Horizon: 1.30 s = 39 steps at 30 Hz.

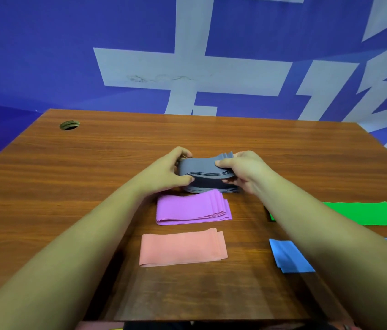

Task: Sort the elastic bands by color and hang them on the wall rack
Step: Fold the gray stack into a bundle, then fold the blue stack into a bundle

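A folded stack of grey elastic bands (202,171) is held just above the wooden table (92,175) near its middle. My left hand (166,172) grips the stack's left end and my right hand (245,170) grips its right end, thumb on top. Closer to me lie a purple stack (192,208) and a salmon-pink stack (183,247). A green band (363,213) and a blue band (290,256) lie to the right, partly hidden by my right forearm. No wall rack is in view.
A blue wall (45,55) with large white shapes stands right behind the table's far edge. A round cable hole (69,125) is at the table's far left corner. The bare wood on the left side holds nothing.
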Tool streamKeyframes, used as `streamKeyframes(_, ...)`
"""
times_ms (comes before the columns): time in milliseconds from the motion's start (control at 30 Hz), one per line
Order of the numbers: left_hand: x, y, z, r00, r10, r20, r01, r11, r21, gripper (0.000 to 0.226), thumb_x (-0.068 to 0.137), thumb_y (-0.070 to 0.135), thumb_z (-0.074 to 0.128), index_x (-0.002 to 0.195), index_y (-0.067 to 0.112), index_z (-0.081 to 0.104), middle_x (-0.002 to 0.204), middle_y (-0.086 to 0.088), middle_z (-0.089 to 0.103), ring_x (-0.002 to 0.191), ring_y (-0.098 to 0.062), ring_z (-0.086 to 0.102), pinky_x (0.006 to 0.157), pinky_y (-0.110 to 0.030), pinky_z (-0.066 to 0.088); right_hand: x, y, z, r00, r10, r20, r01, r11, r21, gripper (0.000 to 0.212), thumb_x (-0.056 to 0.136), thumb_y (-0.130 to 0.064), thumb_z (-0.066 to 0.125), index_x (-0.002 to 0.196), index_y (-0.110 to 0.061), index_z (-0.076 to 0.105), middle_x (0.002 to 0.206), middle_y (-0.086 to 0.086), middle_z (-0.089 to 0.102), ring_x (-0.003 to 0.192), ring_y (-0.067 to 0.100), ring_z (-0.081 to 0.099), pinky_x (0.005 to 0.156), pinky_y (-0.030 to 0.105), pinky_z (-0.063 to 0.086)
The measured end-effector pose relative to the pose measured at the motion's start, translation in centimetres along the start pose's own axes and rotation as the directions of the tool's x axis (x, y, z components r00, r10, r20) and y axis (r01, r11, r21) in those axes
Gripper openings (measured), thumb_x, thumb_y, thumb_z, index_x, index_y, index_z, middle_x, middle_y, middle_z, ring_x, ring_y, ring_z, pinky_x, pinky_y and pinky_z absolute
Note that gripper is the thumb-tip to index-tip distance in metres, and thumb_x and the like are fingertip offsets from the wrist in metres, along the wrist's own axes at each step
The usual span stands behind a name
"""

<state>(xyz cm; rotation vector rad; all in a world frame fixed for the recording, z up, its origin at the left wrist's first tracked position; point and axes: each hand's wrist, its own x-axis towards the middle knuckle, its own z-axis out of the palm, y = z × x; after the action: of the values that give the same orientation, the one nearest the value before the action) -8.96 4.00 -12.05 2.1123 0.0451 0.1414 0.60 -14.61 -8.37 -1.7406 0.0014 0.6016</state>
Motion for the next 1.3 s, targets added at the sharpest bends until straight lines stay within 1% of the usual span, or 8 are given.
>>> streamKeyframes(167, -1.1, -0.7, -1.9, 0.999, -0.011, -0.035, 0.013, 0.999, 0.049, 0.044, 0.080, 0.012, 0.075, 0.115, 0.022, 0.049, 0.103, 0.005, 0.054, 0.063, 0.004, 0.048, 0.060, -0.022, 0.048, 0.5, 0.2, 2.1, 0.996, -0.089, 0.005, 0.089, 0.992, -0.087, 0.024, 0.079, -0.007, 0.078, 0.086, -0.010, 0.055, 0.098, 0.015, 0.067, 0.088, 0.028, 0.070, 0.050, 0.025, 0.057)
streamKeyframes(367, -1.5, -1.2, -4.3, 1.000, -0.015, 0.008, 0.012, 0.972, 0.234, 0.046, 0.078, 0.024, 0.080, 0.110, 0.024, 0.047, 0.093, 0.005, 0.056, 0.060, 0.006, 0.049, 0.059, -0.013, 0.039, 1.2, 0.3, 4.1, 0.982, -0.186, 0.024, 0.187, 0.954, -0.233, 0.023, 0.077, -0.010, 0.080, 0.087, -0.010, 0.059, 0.088, 0.009, 0.065, 0.070, 0.018, 0.064, 0.049, 0.024, 0.054)
streamKeyframes(600, -2.1, -4.1, -3.1, 0.997, 0.076, 0.009, -0.073, 0.916, 0.393, 0.034, 0.077, 0.036, 0.080, 0.105, 0.034, 0.060, 0.108, 0.003, 0.055, 0.099, -0.008, 0.052, 0.089, -0.023, 0.040, 1.9, 1.6, 3.6, 0.882, -0.456, 0.122, 0.419, 0.637, -0.647, 0.030, 0.079, -0.023, 0.078, 0.102, -0.024, 0.059, 0.094, -0.003, 0.057, 0.090, 0.018, 0.052, 0.068, 0.028, 0.034)
streamKeyframes(733, -3.3, -5.0, -2.5, 0.995, 0.073, -0.071, -0.045, 0.941, 0.335, 0.033, 0.083, 0.031, 0.076, 0.115, 0.029, 0.067, 0.116, 0.006, 0.054, 0.106, 0.001, 0.050, 0.088, -0.003, 0.031, 2.6, 3.1, 3.3, 0.820, -0.524, 0.231, 0.511, 0.487, -0.709, 0.028, 0.081, -0.026, 0.075, 0.107, -0.023, 0.063, 0.099, -0.003, 0.055, 0.097, 0.018, 0.052, 0.078, 0.028, 0.037)
streamKeyframes(900, -4.3, -5.2, -1.7, 0.986, 0.036, -0.164, 0.024, 0.937, 0.348, 0.029, 0.096, 0.027, 0.058, 0.124, 0.025, 0.067, 0.127, 0.006, 0.050, 0.124, -0.010, 0.042, 0.105, -0.019, 0.026, 2.8, 3.8, 3.4, 0.750, -0.599, 0.281, 0.559, 0.347, -0.753, 0.008, 0.086, -0.028, 0.071, 0.090, -0.022, 0.069, 0.096, -0.002, 0.054, 0.101, 0.020, 0.048, 0.088, 0.035, 0.041)
streamKeyframes(1033, -4.2, -4.2, -1.1, 0.972, -0.005, -0.234, 0.116, 0.879, 0.462, 0.027, 0.093, 0.027, 0.062, 0.119, 0.034, 0.068, 0.131, 0.004, 0.048, 0.124, -0.015, 0.038, 0.107, -0.032, 0.026, 2.2, 3.2, 2.8, 0.794, -0.542, 0.276, 0.533, 0.402, -0.745, 0.012, 0.091, -0.027, 0.064, 0.093, -0.023, 0.075, 0.103, 0.001, 0.064, 0.105, 0.023, 0.053, 0.095, 0.040, 0.042)
streamKeyframes(1133, -4.2, -2.4, -1.0, 0.963, -0.043, -0.268, 0.169, 0.866, 0.471, 0.027, 0.088, 0.023, 0.062, 0.112, 0.036, 0.068, 0.121, 0.007, 0.046, 0.123, -0.015, 0.038, 0.096, -0.029, 0.022, 0.9, 2.3, 1.4, 0.802, -0.562, 0.202, 0.545, 0.552, -0.631, 0.017, 0.093, -0.017, 0.060, 0.099, -0.019, 0.075, 0.109, 0.002, 0.067, 0.104, 0.018, 0.057, 0.093, 0.028, 0.041)
streamKeyframes(1300, -4.5, 2.9, -0.1, 0.943, 0.102, -0.315, 0.035, 0.915, 0.403, 0.022, 0.082, 0.025, 0.057, 0.100, 0.022, 0.069, 0.100, 0.001, 0.050, 0.103, -0.019, 0.050, 0.095, -0.030, 0.037, -3.6, 2.7, -3.2, 0.761, -0.628, 0.164, 0.580, 0.546, -0.604, 0.020, 0.094, -0.017, 0.057, 0.107, -0.017, 0.073, 0.111, -0.001, 0.068, 0.100, 0.009, 0.058, 0.087, 0.019, 0.039)
